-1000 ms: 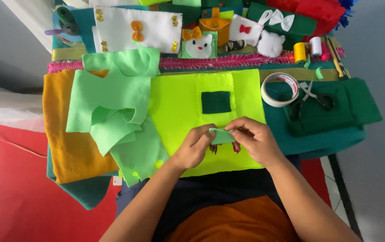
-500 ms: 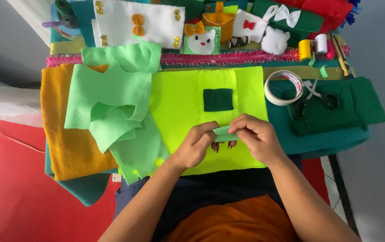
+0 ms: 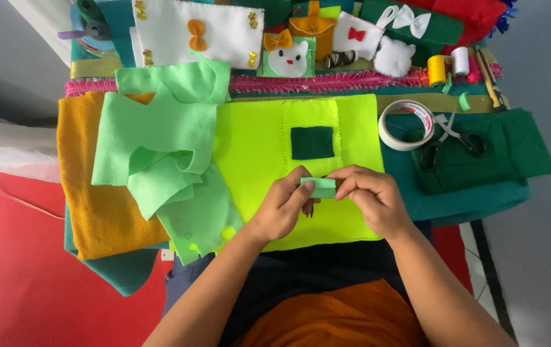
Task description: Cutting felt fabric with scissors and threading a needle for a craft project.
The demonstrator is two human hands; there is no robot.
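I am still pinching the small mint-green felt strip [image 3: 319,187] between both hands, much as half a second ago, only raised slightly toward the dark green felt square [image 3: 312,142]. My left hand [image 3: 283,209] is gripping its left end, my right hand [image 3: 367,196] its right end, fingers curled tight. Bare lime-green felt sheet [image 3: 256,148] is lying open on either side, the tape roll [image 3: 407,125] and scissors [image 3: 452,138] well apart.
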